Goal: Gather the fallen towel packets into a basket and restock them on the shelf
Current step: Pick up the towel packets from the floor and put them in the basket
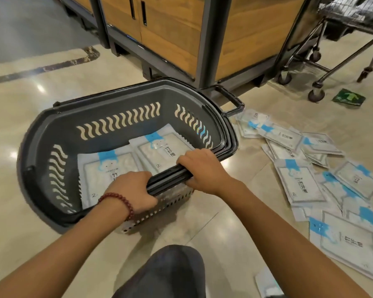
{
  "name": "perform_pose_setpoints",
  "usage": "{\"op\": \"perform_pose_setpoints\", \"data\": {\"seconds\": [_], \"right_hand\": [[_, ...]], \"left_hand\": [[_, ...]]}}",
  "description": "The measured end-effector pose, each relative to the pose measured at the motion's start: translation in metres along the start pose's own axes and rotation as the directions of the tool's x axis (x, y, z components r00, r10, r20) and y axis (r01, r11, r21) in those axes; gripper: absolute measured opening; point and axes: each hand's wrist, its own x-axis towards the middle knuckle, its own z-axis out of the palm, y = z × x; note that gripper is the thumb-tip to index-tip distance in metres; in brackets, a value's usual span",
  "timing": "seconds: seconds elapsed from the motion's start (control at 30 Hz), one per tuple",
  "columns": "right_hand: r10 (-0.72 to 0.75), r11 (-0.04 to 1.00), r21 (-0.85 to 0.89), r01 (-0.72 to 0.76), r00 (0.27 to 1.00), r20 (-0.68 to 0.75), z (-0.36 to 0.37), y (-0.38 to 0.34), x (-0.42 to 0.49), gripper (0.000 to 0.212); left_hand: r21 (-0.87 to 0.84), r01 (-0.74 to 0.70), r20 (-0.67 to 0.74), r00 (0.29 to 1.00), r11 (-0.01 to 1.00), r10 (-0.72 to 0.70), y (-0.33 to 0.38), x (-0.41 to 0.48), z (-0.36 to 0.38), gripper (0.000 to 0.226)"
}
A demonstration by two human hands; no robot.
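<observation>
Knee (166,274) nearest; left hand (134,190) and right hand (202,168) grip the basket (116,93) rim, packets (159,150) just beyond fingers (184,161).

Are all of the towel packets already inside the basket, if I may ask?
No: a heap of towel packets lies on the floor beside the basket.

Both bare forearms reached forward from the lower corners of the view. The left hand (131,190), a red bead bracelet (119,200) on its wrist, and the right hand (202,168) each curled knuckles-up around the basket handle (168,177), near each other but apart.
</observation>
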Motion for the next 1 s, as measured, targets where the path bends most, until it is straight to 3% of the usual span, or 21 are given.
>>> {"op": "perform_pose_setpoints", "data": {"seconds": [0.3,0.63,0.73,0.8,0.9,1.0], "right_hand": [[-0.155,0.987,0.054,0.148,0.977,0.147,-0.012,0.027,-0.034,0.031],[-0.242,0.970,0.015,0.242,0.970,-0.029,-0.002,0.037,-0.054,0.035],[-0.294,0.956,0.023,0.294,0.956,-0.019,-0.001,0.044,-0.055,0.039],[-0.351,0.934,0.084,0.348,0.936,0.022,-0.006,0.054,-0.056,0.046],[-0.364,0.917,0.167,0.363,0.931,-0.022,-0.021,0.077,-0.064,0.046],[-0.167,0.952,0.237,0.192,0.978,-0.124,-0.027,0.118,-0.092,0.035]], "left_hand": [[-0.039,0.135,0.026,0.991,0.990,-0.134,0.061,-0.037,0.019,0.021],[-0.015,0.211,-0.022,0.977,0.977,-0.211,0.077,-0.048,0.023,0.019],[-0.021,0.217,-0.023,0.976,0.976,-0.217,0.080,-0.051,0.027,0.028],[-0.070,0.222,-0.019,0.975,0.973,-0.223,0.088,-0.051,0.029,0.047],[-0.256,0.153,-0.141,0.971,0.954,-0.194,0.114,-0.041,0.021,0.058],[-0.272,-0.030,-0.344,0.936,0.962,-0.068,0.153,-0.019,0.004,0.049]]}}
